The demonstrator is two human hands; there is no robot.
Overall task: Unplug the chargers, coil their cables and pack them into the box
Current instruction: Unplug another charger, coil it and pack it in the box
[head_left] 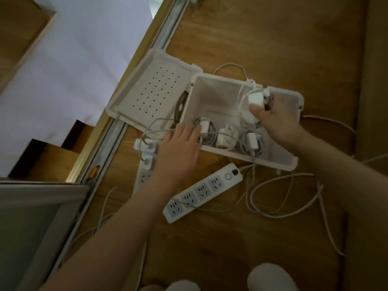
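In right hand (273, 120), charger (255, 99) over box (210, 95)

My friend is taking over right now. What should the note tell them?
Right grip holds a white charger block with coiled cable above the open white plastic box.
Left grip lies flat across the box's left edge, fingers by a packed coil.
Done: three coiled white chargers lie in the box.
Left: drop in the held one; unplug, coil and pack the two white chargers plugged into the white power strip on the left.
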